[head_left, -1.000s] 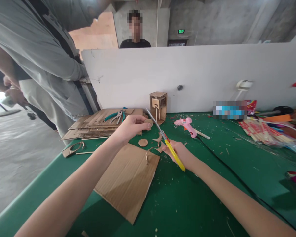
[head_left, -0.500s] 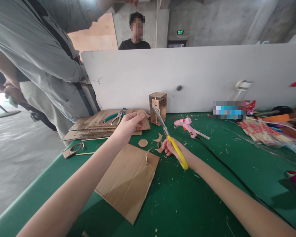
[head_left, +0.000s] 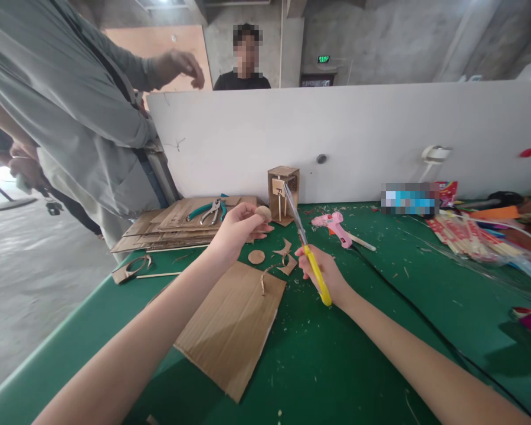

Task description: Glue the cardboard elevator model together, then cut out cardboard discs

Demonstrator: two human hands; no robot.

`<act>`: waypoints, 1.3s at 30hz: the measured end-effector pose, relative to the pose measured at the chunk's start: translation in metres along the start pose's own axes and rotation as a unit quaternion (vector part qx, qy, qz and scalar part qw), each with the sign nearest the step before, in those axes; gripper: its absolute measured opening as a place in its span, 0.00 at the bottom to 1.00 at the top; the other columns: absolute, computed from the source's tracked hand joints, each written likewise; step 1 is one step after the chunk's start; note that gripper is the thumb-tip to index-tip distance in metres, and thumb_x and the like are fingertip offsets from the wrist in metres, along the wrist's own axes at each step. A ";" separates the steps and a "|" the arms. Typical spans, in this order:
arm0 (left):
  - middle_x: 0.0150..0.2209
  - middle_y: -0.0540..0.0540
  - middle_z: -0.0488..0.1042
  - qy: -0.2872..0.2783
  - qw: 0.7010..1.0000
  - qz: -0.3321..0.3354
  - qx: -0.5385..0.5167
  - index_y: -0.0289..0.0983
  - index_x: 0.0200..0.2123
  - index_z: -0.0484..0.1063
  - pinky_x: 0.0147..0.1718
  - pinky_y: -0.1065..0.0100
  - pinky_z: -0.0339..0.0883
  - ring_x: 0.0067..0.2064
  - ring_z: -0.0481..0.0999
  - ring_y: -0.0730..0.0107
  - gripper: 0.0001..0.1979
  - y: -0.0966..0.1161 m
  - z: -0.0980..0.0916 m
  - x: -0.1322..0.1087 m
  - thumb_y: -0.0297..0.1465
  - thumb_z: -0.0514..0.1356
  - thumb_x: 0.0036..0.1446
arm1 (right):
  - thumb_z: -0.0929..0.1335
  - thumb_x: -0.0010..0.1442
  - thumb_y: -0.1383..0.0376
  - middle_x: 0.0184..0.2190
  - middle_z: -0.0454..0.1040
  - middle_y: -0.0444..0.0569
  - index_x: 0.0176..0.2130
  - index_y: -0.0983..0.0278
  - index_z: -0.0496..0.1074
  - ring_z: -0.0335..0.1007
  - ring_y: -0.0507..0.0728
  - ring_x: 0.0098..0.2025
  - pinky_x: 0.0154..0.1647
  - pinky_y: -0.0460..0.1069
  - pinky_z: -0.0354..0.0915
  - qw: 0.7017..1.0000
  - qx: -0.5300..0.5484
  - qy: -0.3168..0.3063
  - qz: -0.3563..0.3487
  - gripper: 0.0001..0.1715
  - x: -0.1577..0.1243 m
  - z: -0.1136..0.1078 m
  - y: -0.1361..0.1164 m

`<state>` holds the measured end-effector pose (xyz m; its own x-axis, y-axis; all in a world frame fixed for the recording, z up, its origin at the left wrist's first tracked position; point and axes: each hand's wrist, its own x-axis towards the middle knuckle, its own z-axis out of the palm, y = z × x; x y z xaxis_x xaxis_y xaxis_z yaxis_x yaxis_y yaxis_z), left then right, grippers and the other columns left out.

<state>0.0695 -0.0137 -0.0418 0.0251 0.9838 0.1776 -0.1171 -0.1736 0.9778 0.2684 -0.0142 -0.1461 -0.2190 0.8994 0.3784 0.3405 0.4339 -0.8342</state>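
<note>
Between its fingertips my left hand (head_left: pixel 244 225) pinches a small round cardboard disc (head_left: pixel 262 213). My right hand (head_left: pixel 321 268) is closed on the yellow handles of scissors (head_left: pixel 315 271), whose blades point up and away, in front of a small cardboard box frame (head_left: pixel 284 171). A second cardboard disc (head_left: pixel 256 257) lies flat on the green table, just beyond a large cardboard sheet (head_left: pixel 232 330). Curved cardboard scraps (head_left: pixel 287 262) lie between my two hands.
Teal-handled pliers (head_left: pixel 212 211) rest on stacked cardboard (head_left: pixel 168 221) at the back left. A pink glue gun (head_left: pixel 334 224) trails a black cable to the right. Packaged sticks (head_left: pixel 460 236) lie farther right. A white partition (head_left: pixel 358 130) stands behind; a person in grey (head_left: pixel 101 118) is at the left.
My left hand and its disc have moved slightly right. The scissors and my right hand have shifted a little, with the blades swung right. The hand of the person in grey has come down.
</note>
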 end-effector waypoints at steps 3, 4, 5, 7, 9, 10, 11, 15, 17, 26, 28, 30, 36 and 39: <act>0.30 0.51 0.75 0.003 0.997 0.009 0.073 0.38 0.38 0.66 0.30 0.71 0.69 0.32 0.78 0.71 0.11 -0.005 -0.006 0.005 0.29 0.60 0.49 | 0.63 0.57 0.43 0.19 0.64 0.43 0.30 0.62 0.67 0.61 0.53 0.21 0.24 0.47 0.58 0.992 -0.117 0.033 -0.030 0.25 0.001 -0.008 -0.003; 0.29 0.52 0.74 -0.006 0.992 0.026 0.126 0.39 0.41 0.67 0.31 0.70 0.69 0.33 0.77 0.70 0.13 -0.009 -0.010 0.008 0.29 0.59 0.49 | 0.62 0.58 0.43 0.17 0.63 0.43 0.28 0.62 0.66 0.61 0.53 0.20 0.23 0.47 0.57 0.986 -0.157 0.044 -0.035 0.26 0.001 -0.011 -0.004; 0.28 0.51 0.74 -0.023 0.980 0.044 0.194 0.39 0.43 0.69 0.32 0.69 0.69 0.33 0.77 0.70 0.15 -0.013 -0.015 0.012 0.29 0.57 0.50 | 0.62 0.58 0.43 0.16 0.63 0.43 0.25 0.62 0.65 0.61 0.53 0.20 0.23 0.47 0.55 0.979 -0.194 0.057 -0.035 0.27 0.002 -0.015 -0.004; 0.29 0.49 0.75 -0.071 0.925 0.077 0.366 0.37 0.42 0.72 0.35 0.68 0.69 0.34 0.76 0.68 0.14 -0.026 -0.025 0.019 0.31 0.56 0.52 | 0.60 0.59 0.42 0.16 0.65 0.46 0.21 0.61 0.63 0.62 0.54 0.20 0.23 0.47 0.54 0.962 -0.262 0.080 -0.016 0.30 0.005 -0.021 -0.003; 0.31 0.48 0.76 -0.114 0.850 0.087 0.508 0.37 0.42 0.72 0.35 0.68 0.68 0.35 0.76 0.67 0.14 -0.041 -0.034 0.026 0.34 0.54 0.55 | 0.58 0.60 0.41 0.17 0.69 0.49 0.20 0.61 0.63 0.66 0.56 0.21 0.23 0.48 0.54 0.943 -0.322 0.085 0.025 0.31 0.009 -0.027 -0.003; 0.31 0.48 0.76 -0.127 0.826 0.086 0.543 0.36 0.42 0.73 0.35 0.67 0.68 0.34 0.76 0.66 0.14 -0.048 -0.038 0.028 0.35 0.54 0.55 | 0.58 0.60 0.41 0.18 0.70 0.49 0.21 0.61 0.65 0.68 0.58 0.22 0.24 0.48 0.54 0.933 -0.348 0.081 0.048 0.31 0.010 -0.029 -0.003; 0.30 0.47 0.76 -0.138 0.809 0.085 0.565 0.36 0.41 0.73 0.34 0.67 0.67 0.33 0.75 0.66 0.14 -0.055 -0.041 0.030 0.34 0.53 0.55 | 0.58 0.60 0.41 0.19 0.72 0.50 0.23 0.61 0.68 0.70 0.59 0.24 0.24 0.48 0.55 0.923 -0.371 0.074 0.072 0.31 0.011 -0.031 -0.003; 0.34 0.44 0.75 -0.165 0.768 0.098 0.611 0.37 0.35 0.75 0.39 0.64 0.67 0.38 0.75 0.61 0.10 -0.071 -0.049 0.032 0.32 0.55 0.53 | 0.62 0.55 0.38 0.25 0.76 0.53 0.32 0.61 0.73 0.75 0.64 0.30 0.26 0.49 0.59 0.889 -0.435 0.026 0.144 0.30 0.015 -0.033 -0.003; 0.36 0.42 0.74 -0.177 0.749 0.104 0.631 0.36 0.34 0.76 0.43 0.62 0.66 0.41 0.74 0.58 0.10 -0.073 -0.051 0.032 0.32 0.56 0.52 | 0.63 0.53 0.38 0.28 0.77 0.54 0.33 0.61 0.73 0.76 0.65 0.33 0.28 0.50 0.61 0.878 -0.448 0.011 0.168 0.31 0.016 -0.032 -0.002; 0.51 0.35 0.70 -0.234 0.707 0.135 0.654 0.35 0.57 0.67 0.55 0.54 0.58 0.56 0.66 0.50 0.24 -0.044 -0.030 0.011 0.37 0.50 0.59 | 0.65 0.59 0.50 0.33 0.77 0.59 0.37 0.66 0.71 0.76 0.64 0.34 0.28 0.51 0.62 0.884 -0.434 -0.008 0.172 0.21 0.020 -0.043 0.002; 0.55 0.33 0.68 -0.272 0.708 0.127 0.640 0.33 0.61 0.62 0.56 0.51 0.56 0.58 0.64 0.47 0.30 -0.042 -0.016 0.001 0.45 0.47 0.62 | 0.65 0.60 0.56 0.34 0.77 0.61 0.37 0.68 0.71 0.76 0.64 0.35 0.29 0.51 0.62 0.883 -0.447 -0.004 0.143 0.16 0.023 -0.048 0.000; 0.61 0.30 0.61 -0.266 0.706 0.109 0.647 0.33 0.65 0.53 0.56 0.45 0.54 0.62 0.58 0.40 0.42 -0.049 0.001 -0.006 0.55 0.48 0.57 | 0.65 0.62 0.63 0.37 0.76 0.62 0.39 0.69 0.71 0.75 0.64 0.39 0.32 0.51 0.63 0.881 -0.460 0.002 0.111 0.11 0.026 -0.051 -0.006; 0.65 0.29 0.54 -0.251 0.679 0.116 0.680 0.31 0.65 0.50 0.59 0.49 0.52 0.66 0.53 0.45 0.33 -0.089 0.036 0.001 0.46 0.45 0.65 | 0.63 0.63 0.60 0.34 0.78 0.51 0.38 0.64 0.71 0.75 0.60 0.39 0.32 0.50 0.63 0.910 -0.412 -0.005 0.047 0.10 0.026 -0.041 -0.032; 0.56 0.34 0.66 -0.257 0.666 0.141 0.686 0.31 0.56 0.62 0.57 0.59 0.58 0.58 0.65 0.56 0.19 -0.095 0.038 0.006 0.31 0.45 0.66 | 0.63 0.62 0.59 0.32 0.78 0.49 0.37 0.63 0.71 0.75 0.58 0.36 0.33 0.50 0.64 0.929 -0.369 0.002 0.024 0.11 0.026 -0.040 -0.038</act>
<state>0.1185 0.0066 -0.1294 0.5722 0.8189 0.0450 0.8192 -0.5733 0.0164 0.2859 -0.0053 -0.0884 -0.1832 0.9184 0.3506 0.8842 0.3098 -0.3497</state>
